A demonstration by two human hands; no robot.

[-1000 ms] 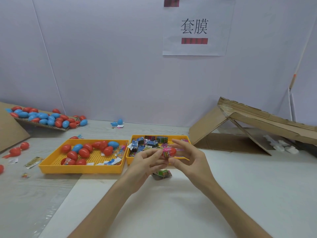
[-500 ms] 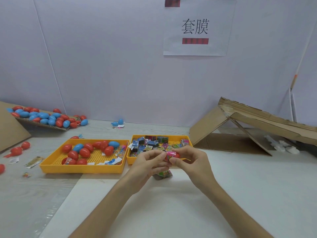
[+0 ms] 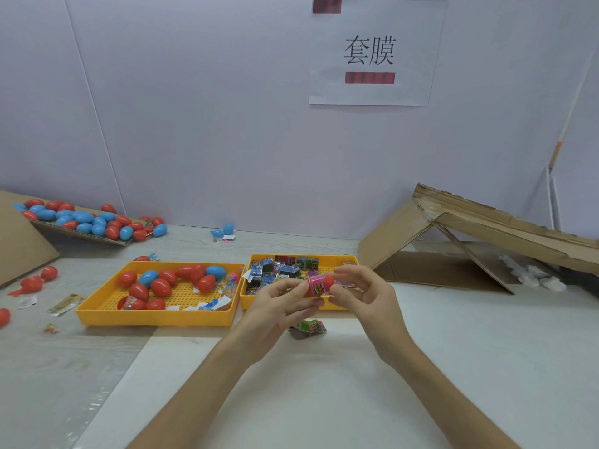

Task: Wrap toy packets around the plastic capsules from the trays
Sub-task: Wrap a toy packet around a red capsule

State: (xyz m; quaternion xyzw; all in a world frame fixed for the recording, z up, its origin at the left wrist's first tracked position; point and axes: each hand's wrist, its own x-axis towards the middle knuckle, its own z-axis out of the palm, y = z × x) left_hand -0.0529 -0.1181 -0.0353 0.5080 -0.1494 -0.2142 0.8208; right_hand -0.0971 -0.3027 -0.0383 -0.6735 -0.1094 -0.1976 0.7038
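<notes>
"Red capsule point(image 3: 326, 281), where is it?"

"In the air between the two hands, just above the near edge of the packet tray point(image 3: 330, 256). The left hand point(image 3: 278, 306) pinches the end that wears the pink toy packet point(image 3: 315, 285). The right hand point(image 3: 366, 296) pinches the bare red end with thumb and forefinger, its other fingers loosely spread."

"So the sleeve is only partly on?"

"I judge so: red shows at the right and print covers the left (how far round the back it reaches, I cannot tell)."

"How do I finish it well?"

"Hold the bare end firm and let the left fingertips draw the film along a little at a time, turning the capsule as you go so the film stays even. Pull on one side only and it will likely bunch or tear. Don't squeeze the middle; the shell looks to be two halves and may pop."

"And afterwards?"

"More red and blue ones wait in the capsule tray point(image 3: 155, 319), and a spare green packet point(image 3: 308, 328) lies on the worktop point(image 3: 356, 384) under your wrists."
</notes>
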